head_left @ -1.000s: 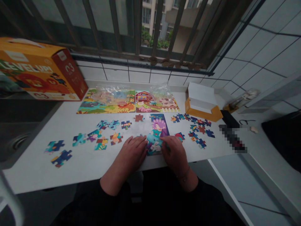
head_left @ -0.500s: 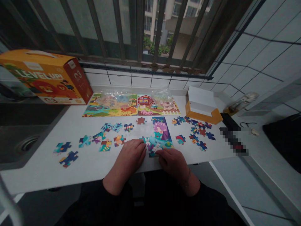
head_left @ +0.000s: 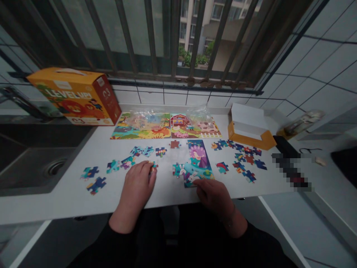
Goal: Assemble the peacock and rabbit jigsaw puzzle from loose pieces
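Observation:
A partly joined jigsaw puzzle (head_left: 198,156) with a purple peacock and white rabbits lies flat on the white counter (head_left: 164,190). My right hand (head_left: 214,194) is at its lower edge, fingers curled and fingertips on the bottom piece with the rabbit. To the left, my left hand (head_left: 138,182) is closed over an orange puzzle piece (head_left: 153,166), mostly hidden under the fingers. Just beyond that hand lie a purple-and-teal piece (head_left: 128,162) and a piece with small figures (head_left: 161,151). A brown piece (head_left: 174,144) sits above the gap between the hands.
Several loose pieces (head_left: 248,160) lie on the right, and blue ones (head_left: 96,185) on the far left. Two finished picture boards (head_left: 156,133) under clear plastic are at the back. Around them stand an orange box (head_left: 80,98), an open carton (head_left: 251,136) and a sink (head_left: 36,167).
My left hand has moved left, from the puzzle's left edge to the orange piece. My right hand stays at the puzzle's lower edge. The whole view has shifted slightly.

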Action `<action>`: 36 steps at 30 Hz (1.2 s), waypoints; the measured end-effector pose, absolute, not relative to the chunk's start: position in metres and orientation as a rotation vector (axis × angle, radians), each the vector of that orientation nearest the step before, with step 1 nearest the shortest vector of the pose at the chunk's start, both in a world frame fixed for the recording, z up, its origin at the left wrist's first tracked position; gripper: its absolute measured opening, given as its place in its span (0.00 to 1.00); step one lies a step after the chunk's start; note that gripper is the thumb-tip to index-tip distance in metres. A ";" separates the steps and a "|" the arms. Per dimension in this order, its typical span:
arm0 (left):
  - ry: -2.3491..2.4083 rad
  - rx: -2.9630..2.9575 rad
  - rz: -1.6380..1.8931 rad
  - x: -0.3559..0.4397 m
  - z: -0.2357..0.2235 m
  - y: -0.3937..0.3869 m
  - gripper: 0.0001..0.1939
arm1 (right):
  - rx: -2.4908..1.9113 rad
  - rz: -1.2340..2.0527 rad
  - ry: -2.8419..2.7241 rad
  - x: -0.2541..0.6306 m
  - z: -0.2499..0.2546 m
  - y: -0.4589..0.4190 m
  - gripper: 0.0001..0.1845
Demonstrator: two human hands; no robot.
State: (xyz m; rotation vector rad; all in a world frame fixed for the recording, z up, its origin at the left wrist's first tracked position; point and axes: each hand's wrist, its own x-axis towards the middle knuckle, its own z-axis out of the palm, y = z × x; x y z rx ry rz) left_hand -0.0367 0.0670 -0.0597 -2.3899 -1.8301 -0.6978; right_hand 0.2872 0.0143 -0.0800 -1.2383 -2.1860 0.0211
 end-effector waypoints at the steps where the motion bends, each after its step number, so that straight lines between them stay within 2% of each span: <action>1: -1.831 -2.402 -0.690 -0.035 -0.059 0.066 0.15 | -1.239 0.017 -2.185 0.287 -0.080 0.014 0.13; 6: -1.827 -2.439 -0.719 -0.034 -0.053 0.063 0.14 | -1.229 0.001 -2.200 0.287 -0.079 0.014 0.13; 10: -1.851 -2.251 -0.815 -0.055 -0.052 0.069 0.15 | -1.243 0.000 -2.195 0.288 -0.080 0.013 0.13; 16: -2.167 -2.086 -0.583 -0.101 -0.050 0.088 0.20 | -1.258 0.013 -2.198 0.288 -0.081 0.014 0.13; 21: -2.174 -2.134 -0.532 -0.119 -0.040 0.095 0.24 | -1.248 0.021 -2.185 0.288 -0.082 0.014 0.12; 25: -2.263 -2.074 -0.808 -0.115 -0.023 0.086 0.23 | -1.266 0.045 -2.189 0.288 -0.082 0.014 0.12; 31: -2.764 -2.249 -1.616 -0.049 -0.010 0.056 0.27 | -1.260 0.011 -2.172 0.287 -0.079 0.014 0.13; 34: -2.863 -2.531 -1.730 -0.009 -0.017 0.047 0.24 | -1.271 0.036 -2.173 0.287 -0.079 0.014 0.13; 36: -2.912 -2.613 -1.658 0.008 -0.023 0.044 0.22 | -1.287 0.055 -2.171 0.288 -0.081 0.014 0.13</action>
